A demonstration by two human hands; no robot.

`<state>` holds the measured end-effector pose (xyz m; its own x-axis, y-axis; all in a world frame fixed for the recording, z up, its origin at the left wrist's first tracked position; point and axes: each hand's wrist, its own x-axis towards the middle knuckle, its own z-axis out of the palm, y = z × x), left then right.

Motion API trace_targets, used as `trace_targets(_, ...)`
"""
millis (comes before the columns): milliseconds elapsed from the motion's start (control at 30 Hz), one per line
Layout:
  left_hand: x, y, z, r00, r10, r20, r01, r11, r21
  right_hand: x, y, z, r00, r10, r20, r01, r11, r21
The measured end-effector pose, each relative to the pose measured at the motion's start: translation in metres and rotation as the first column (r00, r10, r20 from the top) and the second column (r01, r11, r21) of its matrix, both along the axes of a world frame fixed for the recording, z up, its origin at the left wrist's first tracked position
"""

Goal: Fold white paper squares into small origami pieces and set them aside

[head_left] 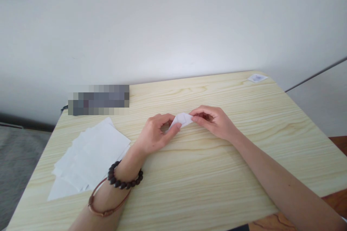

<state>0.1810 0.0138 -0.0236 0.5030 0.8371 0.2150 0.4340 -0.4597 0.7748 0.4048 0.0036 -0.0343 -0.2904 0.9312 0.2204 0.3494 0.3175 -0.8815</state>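
A small folded piece of white paper (183,119) lies on the light wooden table (217,173) near its middle. My left hand (155,133) pinches the paper's left end between thumb and fingers. My right hand (214,121) pinches its right end with curled fingers. Both hands rest on the tabletop. A dark bead bracelet (123,180) and a brown cord bracelet (104,207) sit on my left wrist.
A loose stack of several white paper sheets (89,158) lies at the table's left. A small white slip (257,77) sits at the far right corner. A blurred dark object (99,99) stands at the back left edge. A pale wall rises behind the table.
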Motion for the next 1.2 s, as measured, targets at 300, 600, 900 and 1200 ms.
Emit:
trace_targets(300,0.0019,0.0005,-0.0087,0.972,-0.004,0.233,0.032,0.993,-0.116,-0.0028,-0.0083,-0.0006,0.998,-0.002,-0.066,0.007,0.997,0.075)
trace_targets(600,-0.0003,0.0031,-0.0086,0.974,-0.016,0.227,0.018,1.000,-0.005,-0.0024,-0.0077,-0.0020,1.000,0.011,0.025,-0.015,0.985,0.170)
trace_targets(900,-0.0004,0.0025,-0.0060,0.981,-0.120,0.152,0.110,0.991,0.072,-0.0055,-0.0082,-0.0004,0.993,-0.023,0.114,-0.004,0.973,0.231)
trace_targets(1200,0.0044,0.0011,-0.0054,0.993,-0.069,0.091,0.061,0.994,0.085,-0.0075,-0.0086,-0.0041,0.994,-0.103,0.032,0.092,0.966,0.240)
